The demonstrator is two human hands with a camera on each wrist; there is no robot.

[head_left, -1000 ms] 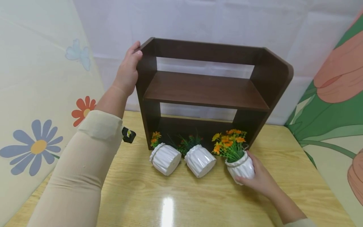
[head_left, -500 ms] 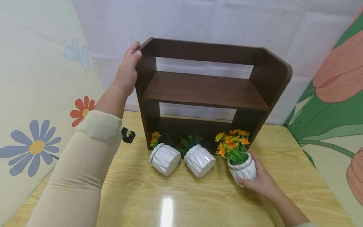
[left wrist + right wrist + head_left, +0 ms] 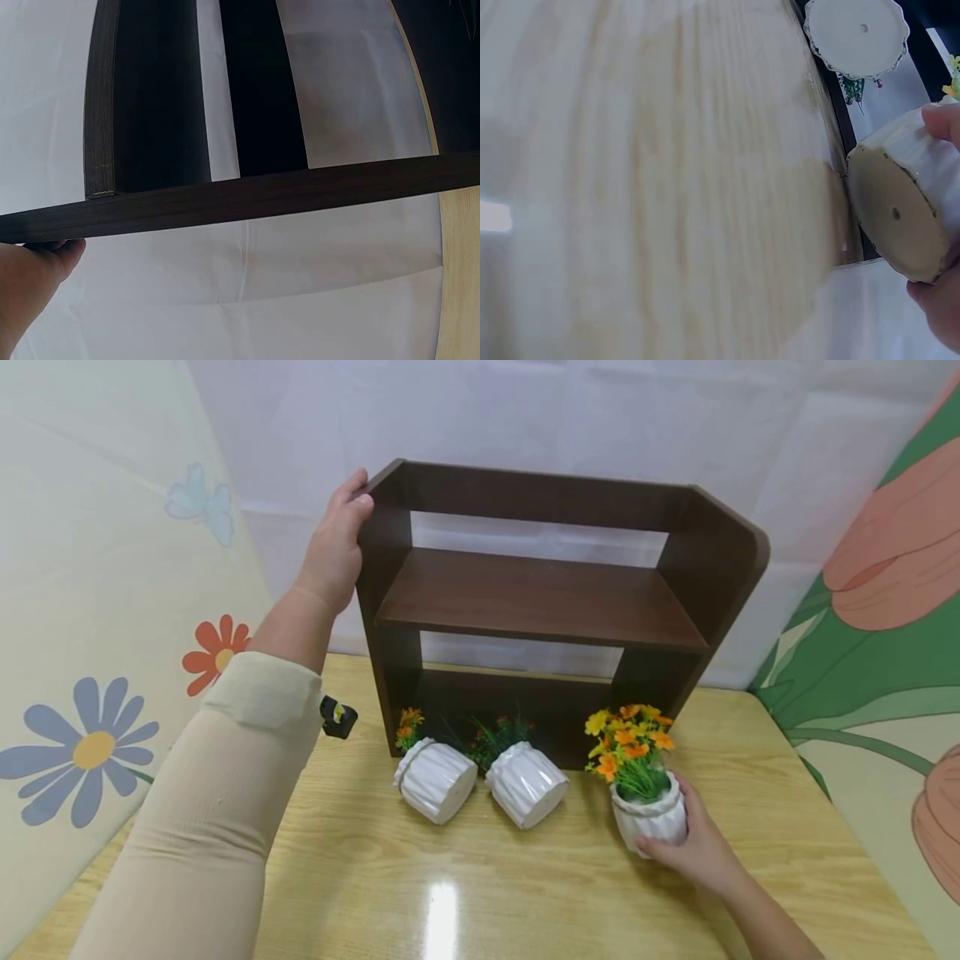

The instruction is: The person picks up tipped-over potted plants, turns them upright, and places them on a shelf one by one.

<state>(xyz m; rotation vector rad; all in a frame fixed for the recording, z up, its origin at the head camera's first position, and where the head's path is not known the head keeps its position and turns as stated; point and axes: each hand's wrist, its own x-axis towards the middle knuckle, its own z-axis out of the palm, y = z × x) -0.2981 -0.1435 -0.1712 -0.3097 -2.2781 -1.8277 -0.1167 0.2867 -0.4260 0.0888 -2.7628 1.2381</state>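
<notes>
My left hand [image 3: 337, 547] rests against the outer left side of a dark brown wooden shelf [image 3: 540, 597], near its top. In the left wrist view, the thumb [image 3: 69, 259] touches the outside of the side panel; the other fingers are mostly hidden. My right hand [image 3: 697, 843] grips a white ribbed flowerpot [image 3: 651, 820] with orange and yellow artificial flowers [image 3: 630, 739]. The pot is nearly upright in front of the shelf's right end. Its underside shows in the right wrist view, with a hole in the middle.
Two more white pots, a left one [image 3: 435, 781] and a middle one [image 3: 527, 785], lie tipped with their plants toward the lower shelf. A small black object [image 3: 339, 717] sits left of the shelf on the wooden table [image 3: 360, 877]. White cloth [image 3: 525, 410] hangs behind.
The pot in my right hand has moved slightly right and toward me, turning more upright. The left hand stays on the shelf's side; the two lying pots have not moved.
</notes>
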